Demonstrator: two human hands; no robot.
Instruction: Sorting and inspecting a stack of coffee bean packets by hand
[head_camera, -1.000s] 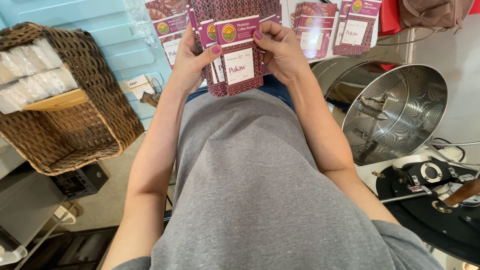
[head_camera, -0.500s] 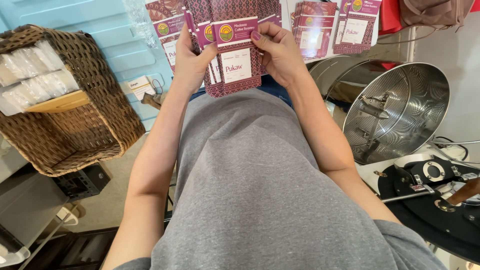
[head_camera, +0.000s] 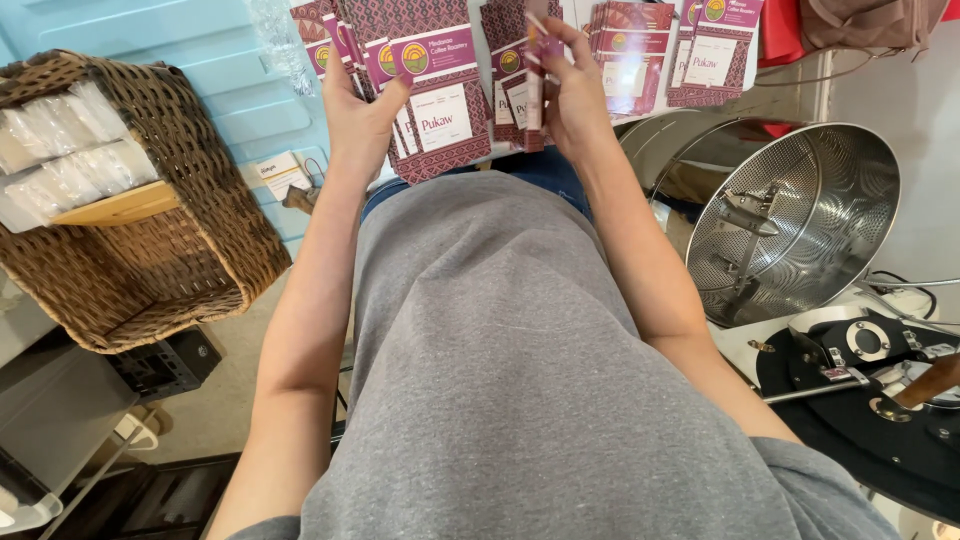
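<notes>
A wicker basket (head_camera: 170, 290) holds clear packets (head_camera: 70, 150); a perforated steel drum (head_camera: 800, 220) sits opposite.

We see the maroon patterned pouches (head_camera: 440, 100) as smooth printed packaging with a slight sheen and matt white labels. Our grey shirt (head_camera: 520, 380) is soft, matt knit cloth. The basket (head_camera: 190, 250) is rough brown wicker, holding clear glossy plastic packets (head_camera: 70, 150) over a bare wood board (head_camera: 120, 205). The perforated drum (head_camera: 800, 230) is bright, shiny metal. The table (head_camera: 180, 45) looks like painted pale-blue planks.
</notes>
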